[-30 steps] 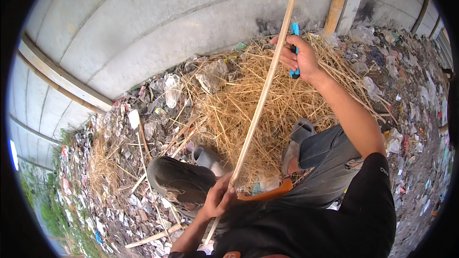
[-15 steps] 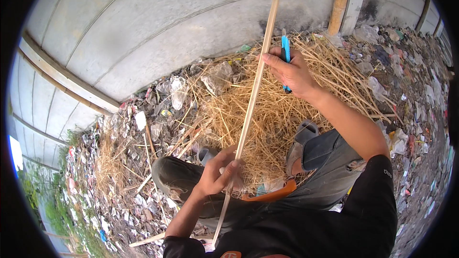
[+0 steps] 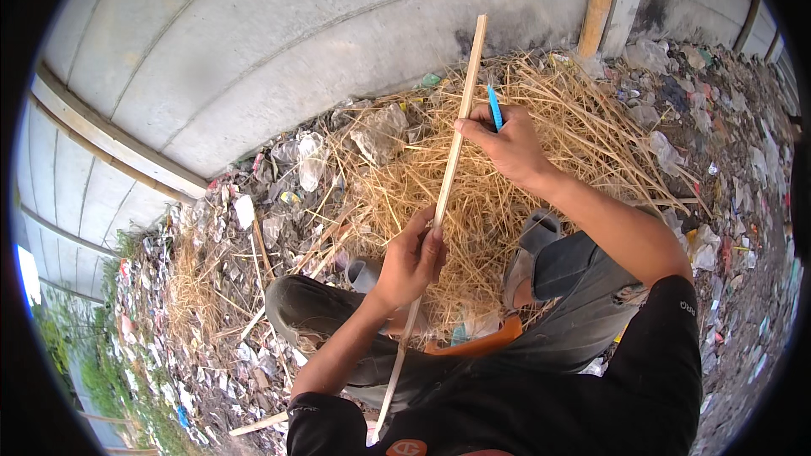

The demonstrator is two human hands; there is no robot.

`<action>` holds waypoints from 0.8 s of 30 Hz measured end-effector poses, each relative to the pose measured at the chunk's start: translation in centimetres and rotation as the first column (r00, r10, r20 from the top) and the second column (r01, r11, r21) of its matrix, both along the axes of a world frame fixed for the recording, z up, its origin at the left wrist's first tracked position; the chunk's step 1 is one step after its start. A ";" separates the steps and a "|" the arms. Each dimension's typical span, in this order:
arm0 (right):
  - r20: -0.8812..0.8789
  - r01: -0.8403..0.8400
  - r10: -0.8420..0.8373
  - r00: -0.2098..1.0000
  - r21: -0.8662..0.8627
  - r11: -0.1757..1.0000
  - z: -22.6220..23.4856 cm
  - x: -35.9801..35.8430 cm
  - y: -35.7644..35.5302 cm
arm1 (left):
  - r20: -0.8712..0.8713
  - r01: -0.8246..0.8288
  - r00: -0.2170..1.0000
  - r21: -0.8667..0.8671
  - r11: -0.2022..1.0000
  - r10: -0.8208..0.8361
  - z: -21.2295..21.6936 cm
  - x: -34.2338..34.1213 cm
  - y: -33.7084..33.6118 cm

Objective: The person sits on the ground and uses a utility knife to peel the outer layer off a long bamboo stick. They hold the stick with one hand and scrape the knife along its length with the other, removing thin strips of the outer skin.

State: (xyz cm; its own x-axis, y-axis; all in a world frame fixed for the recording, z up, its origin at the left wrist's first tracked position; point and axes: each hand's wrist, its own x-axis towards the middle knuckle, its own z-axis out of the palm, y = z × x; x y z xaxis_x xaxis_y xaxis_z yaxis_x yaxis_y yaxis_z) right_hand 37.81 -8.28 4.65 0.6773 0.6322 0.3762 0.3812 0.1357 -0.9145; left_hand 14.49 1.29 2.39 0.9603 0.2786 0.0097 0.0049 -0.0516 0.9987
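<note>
A long, pale bamboo strip slants up and away from my lap, its far end raised before the wall. My left hand is closed around its middle, thumb pressed on top. Higher up, my right hand pinches the strip between thumb and fingers. That same hand also keeps a blue utility knife in its grip; the knife's lower part is hidden by the fingers. Beneath both hands lies a heap of straw-coloured shavings.
A grey panel wall with a wooden post stands ahead. Plastic litter covers the ground on both sides. Between my legs lies an orange object, partly covered. My sandalled feet rest at the shavings' near edge.
My left hand has slid up the strip, away from my body. The right hand has come slightly nearer with the knife turned, and the strip's far end sits lower.
</note>
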 end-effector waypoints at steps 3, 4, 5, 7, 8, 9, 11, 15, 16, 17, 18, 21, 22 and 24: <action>0.083 0.026 -0.011 0.996 -0.190 0.981 0.6 -0.9 0.0 | -0.031 -0.075 0.996 0.092 0.993 0.079 -1.7 -0.2 0.3; 0.149 -0.018 0.050 0.988 -0.207 0.978 0.2 -1.0 0.1 | -0.041 -0.096 0.994 0.052 0.994 0.099 -1.8 -0.3 0.2; 0.232 -0.039 0.114 0.966 -0.308 0.951 0.4 -1.4 -0.1 | -0.051 -0.119 0.992 0.012 0.993 0.119 -1.7 -0.3 0.2; 0.372 -0.051 0.263 0.890 -0.492 0.869 1.3 -3.0 -0.7 | -0.043 -0.159 0.987 -0.047 0.986 0.157 -1.6 -0.4 0.5; 0.385 -0.038 0.300 0.873 -0.559 0.828 1.3 -3.8 -0.8 | -0.025 -0.168 0.986 -0.073 0.983 0.167 -1.7 -0.4 0.8; 0.364 -0.067 0.328 0.871 -0.575 0.815 1.0 -4.4 -0.9 | -0.009 -0.177 0.984 -0.097 0.979 0.177 -1.7 -0.4 1.1; 0.321 -0.122 0.382 0.867 -0.606 0.786 0.2 -5.6 -0.9 | 0.008 -0.164 0.986 -0.107 0.981 0.165 -1.5 -0.5 1.5; 0.355 -0.145 0.440 0.825 -0.620 0.771 -0.9 -8.3 -1.0 | 0.063 -0.136 0.988 -0.059 0.989 0.139 -2.5 -0.9 2.2; 0.321 -0.151 0.453 0.831 -0.654 0.741 -0.5 -8.6 -1.1 | 0.096 -0.133 0.986 -0.037 0.990 0.136 -2.9 -1.0 2.4; 0.354 -0.151 0.458 0.815 -0.634 0.759 -0.5 -8.5 -1.0 | 0.082 -0.142 0.986 -0.070 0.987 0.148 -3.1 -1.3 2.5; 0.384 -0.154 0.460 0.801 -0.611 0.777 -0.7 -8.3 -0.9 | 0.063 -0.150 0.986 -0.101 0.983 0.157 -2.7 -1.6 2.5; 0.461 -0.147 0.450 0.765 -0.555 0.819 -1.7 -7.4 -0.3 | 0.032 -0.159 0.986 -0.070 0.985 0.161 -2.3 -1.3 3.0; 0.486 -0.142 0.442 0.754 -0.537 0.832 -2.1 -7.0 0.0 | 0.030 -0.159 0.986 -0.062 0.985 0.161 -1.9 -1.0 3.0; 0.523 -0.037 0.355 0.775 -0.522 0.852 -3.1 -5.3 0.9 | -0.008 -0.147 0.989 -0.089 0.985 0.147 -1.5 -1.0 3.1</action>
